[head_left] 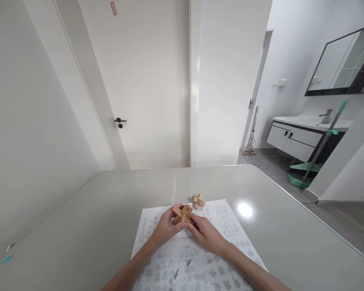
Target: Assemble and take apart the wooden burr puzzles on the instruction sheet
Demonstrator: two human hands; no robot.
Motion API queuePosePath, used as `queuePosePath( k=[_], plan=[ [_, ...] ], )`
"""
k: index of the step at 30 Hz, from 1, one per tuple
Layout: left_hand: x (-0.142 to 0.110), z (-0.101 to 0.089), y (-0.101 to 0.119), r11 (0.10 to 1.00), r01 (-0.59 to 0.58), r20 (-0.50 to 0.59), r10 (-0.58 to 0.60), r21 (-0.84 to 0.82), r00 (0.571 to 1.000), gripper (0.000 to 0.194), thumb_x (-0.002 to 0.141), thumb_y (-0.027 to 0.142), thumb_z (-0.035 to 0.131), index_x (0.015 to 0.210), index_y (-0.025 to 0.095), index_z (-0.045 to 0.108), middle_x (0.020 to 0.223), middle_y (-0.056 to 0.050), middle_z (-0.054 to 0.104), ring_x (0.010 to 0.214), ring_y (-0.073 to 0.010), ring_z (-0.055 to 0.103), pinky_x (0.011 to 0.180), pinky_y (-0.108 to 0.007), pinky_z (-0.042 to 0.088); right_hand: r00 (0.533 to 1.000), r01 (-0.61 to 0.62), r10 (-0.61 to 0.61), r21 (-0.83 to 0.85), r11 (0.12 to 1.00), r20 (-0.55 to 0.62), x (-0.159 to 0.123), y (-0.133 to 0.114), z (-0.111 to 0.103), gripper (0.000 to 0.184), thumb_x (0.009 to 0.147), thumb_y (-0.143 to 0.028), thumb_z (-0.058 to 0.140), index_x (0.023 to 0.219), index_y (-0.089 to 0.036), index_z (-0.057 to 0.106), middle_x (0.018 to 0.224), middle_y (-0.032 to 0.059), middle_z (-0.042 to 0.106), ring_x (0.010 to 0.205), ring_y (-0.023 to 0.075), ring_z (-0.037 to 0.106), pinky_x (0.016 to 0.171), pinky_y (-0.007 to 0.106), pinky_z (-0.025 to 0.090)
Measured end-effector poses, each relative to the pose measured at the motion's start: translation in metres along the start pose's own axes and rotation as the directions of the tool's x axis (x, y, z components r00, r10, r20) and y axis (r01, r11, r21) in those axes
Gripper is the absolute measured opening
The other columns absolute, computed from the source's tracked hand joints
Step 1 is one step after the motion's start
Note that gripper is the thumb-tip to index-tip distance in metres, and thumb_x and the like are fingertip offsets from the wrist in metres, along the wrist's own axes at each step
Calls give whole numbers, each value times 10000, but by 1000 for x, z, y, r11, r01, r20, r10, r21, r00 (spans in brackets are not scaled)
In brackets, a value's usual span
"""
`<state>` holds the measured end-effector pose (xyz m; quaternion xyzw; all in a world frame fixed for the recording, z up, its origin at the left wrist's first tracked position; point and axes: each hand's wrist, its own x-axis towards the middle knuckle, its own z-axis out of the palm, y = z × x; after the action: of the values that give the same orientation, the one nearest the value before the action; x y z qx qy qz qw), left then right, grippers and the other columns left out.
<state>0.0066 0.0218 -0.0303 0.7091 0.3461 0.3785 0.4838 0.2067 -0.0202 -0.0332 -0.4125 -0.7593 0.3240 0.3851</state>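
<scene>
A wooden interlocking puzzle with crossing pieces, one marked with a "2", is held between both my hands just over the printed sheet. My left hand grips its left side, thumb at the near face. On the right side, my right hand has its thumb and fingers closed on the same puzzle. The fingers partly cover its lower pieces. A smaller, paler wooden cross-shaped puzzle rests at the far edge of the sheet, just beyond my hands.
The large printed paper sheet with diagrams lies on the grey table, which has a seam down its far half. Beyond stands a white door. To the right are a sink cabinet, a mop and a green dustpan.
</scene>
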Motion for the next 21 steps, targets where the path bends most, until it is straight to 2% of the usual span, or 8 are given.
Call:
queuePosePath(
  k=[9, 21],
  plan=[
    [-2, 1, 4, 1000, -18, 36, 18, 20, 999, 597, 825, 431, 712, 1351, 197, 555, 1327, -133, 640, 1230, -319, 581, 1054, -434, 452, 1000, 10, -10, 8, 1000, 0, -2, 3, 1, 306, 1028, -455, 408, 894, -210, 532, 782, 46, 628, 630, 182, 511, 568, 296, 330],
    [-2, 1, 2, 1000, -5, 30, 5, 0, 1000, 618, 813, 436, 729, 1351, 193, 547, 1331, -141, 637, 1238, -322, 577, 1065, -435, 440, 1000, 7, -7, -14, 1000, 2, -2, 4, 2, 291, 1029, -441, 411, 895, -210, 526, 779, 39, 631, 636, 185, 520, 581, 293, 329]
  ],
)
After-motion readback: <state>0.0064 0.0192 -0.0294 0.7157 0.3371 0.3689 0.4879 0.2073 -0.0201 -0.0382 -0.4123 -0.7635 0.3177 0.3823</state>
